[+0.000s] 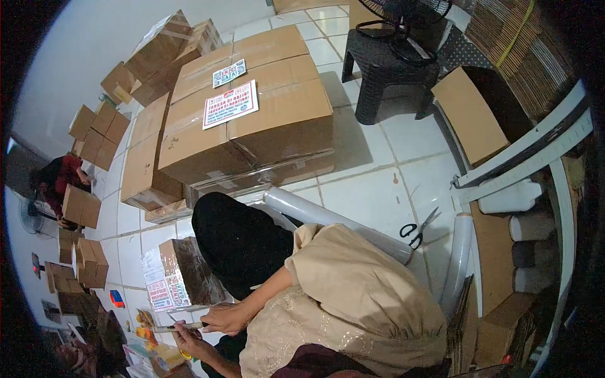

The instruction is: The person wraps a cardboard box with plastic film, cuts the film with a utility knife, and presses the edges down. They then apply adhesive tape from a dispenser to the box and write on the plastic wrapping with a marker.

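My right hand (224,319) is closed around the dark end of a slim, pale, rod-like tool (165,329); its exact kind is too small to make out. Just below, my left hand (189,341) has its fingers pinched on the same tool, near its middle. A beige garment (365,277) and a black-clothed knee (233,246) lie close to my hands. Beyond them on the tiles sits a small carton (198,271) wrapped in shiny clear film, with printed labels (167,293) on it. Small orange and yellow items (146,331) lie past the tool's tip.
Large taped cartons (252,120) stand ahead. A roll of clear film (334,220) and scissors (419,228) lie on the floor. A fan (403,19) rests on a dark stool (391,69). A white frame (535,151) is at right. Another person (60,183) is among boxes at left.
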A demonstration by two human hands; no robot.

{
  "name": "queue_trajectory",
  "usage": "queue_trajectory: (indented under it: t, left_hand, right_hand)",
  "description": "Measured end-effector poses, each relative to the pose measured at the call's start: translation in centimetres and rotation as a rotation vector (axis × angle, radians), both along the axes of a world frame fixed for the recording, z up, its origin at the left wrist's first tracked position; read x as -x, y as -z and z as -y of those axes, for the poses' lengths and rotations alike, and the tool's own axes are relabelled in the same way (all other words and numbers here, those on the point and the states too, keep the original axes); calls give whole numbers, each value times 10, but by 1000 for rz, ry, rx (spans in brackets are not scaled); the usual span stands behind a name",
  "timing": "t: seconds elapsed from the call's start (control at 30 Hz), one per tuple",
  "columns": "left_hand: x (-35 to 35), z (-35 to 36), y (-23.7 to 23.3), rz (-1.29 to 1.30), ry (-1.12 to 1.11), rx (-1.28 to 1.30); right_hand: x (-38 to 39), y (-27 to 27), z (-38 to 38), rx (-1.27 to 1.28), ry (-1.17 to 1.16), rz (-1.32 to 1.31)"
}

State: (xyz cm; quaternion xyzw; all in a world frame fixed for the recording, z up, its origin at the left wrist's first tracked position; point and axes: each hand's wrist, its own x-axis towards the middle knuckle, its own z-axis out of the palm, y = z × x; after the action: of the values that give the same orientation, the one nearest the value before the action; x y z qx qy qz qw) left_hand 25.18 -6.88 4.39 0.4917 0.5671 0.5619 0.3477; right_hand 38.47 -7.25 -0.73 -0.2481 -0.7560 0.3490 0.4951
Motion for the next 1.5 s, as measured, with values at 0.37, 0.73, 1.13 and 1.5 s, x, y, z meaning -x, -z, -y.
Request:
queue_trajectory:
  t: [0.37,0.73,1.13,1.5]
  left_hand:
    - [0,-5,21,159,95,36]
    - [29,-33,39,496,-117,320]
    - [178,-147,97,174,-556,172]
    - [297,-291,210,-286,-619,350]
  right_hand:
    - [-18,40,-8,251,-66,137]
    - [-148,36,4,553,327,90]
    - [-25,-43,-227,226,157,41]
    - [280,80,-535,553,-323,483]
